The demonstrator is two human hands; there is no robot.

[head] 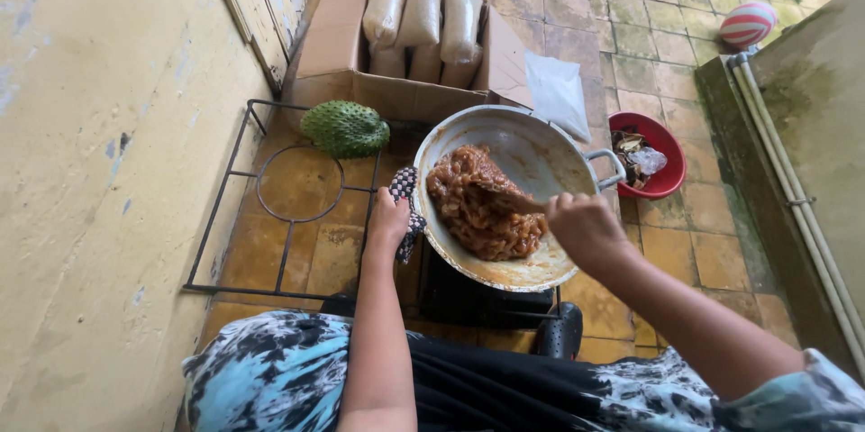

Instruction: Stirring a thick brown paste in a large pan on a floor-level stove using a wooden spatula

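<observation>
Stirring a brown, sticky mass [482,202] in a wide metal wok [541,148], tilted toward the wearer on a low burner over the tiled floor [685,243]. Right hand [586,229] closing its grip around the handle of a spoon [505,200], fingers pressed tight about it, blade buried in the mass near the wok's middle. Left hand [389,220] steadying the near-left rim through a checked cloth [405,190], grip pinching the fabric against the metal.

Sitting just beside the wok on the left: an empty black wire stand [270,189] and a green spiky fruit [345,128]. Standing behind: a cardboard box [338,40] with pale filled bags [423,4] upright in it, a flat white bag [557,90] lying to its right. Resting well to the right: a red bowl [669,171] of scraps, and farther off a striped ball [748,24].

Judging the risks: tilting this far, with the mass piled on the low side, possibly letting the wok slide or tip off its support if the cloth grip slackens. Pushing hard with the spoon likely forcing sticky food over the near rim, toward the lap just below. Bunching the cloth thinly probably letting heat reach the left fingers. Leaving the mass unstirred along the crusted rim seemingly inviting scorching.
</observation>
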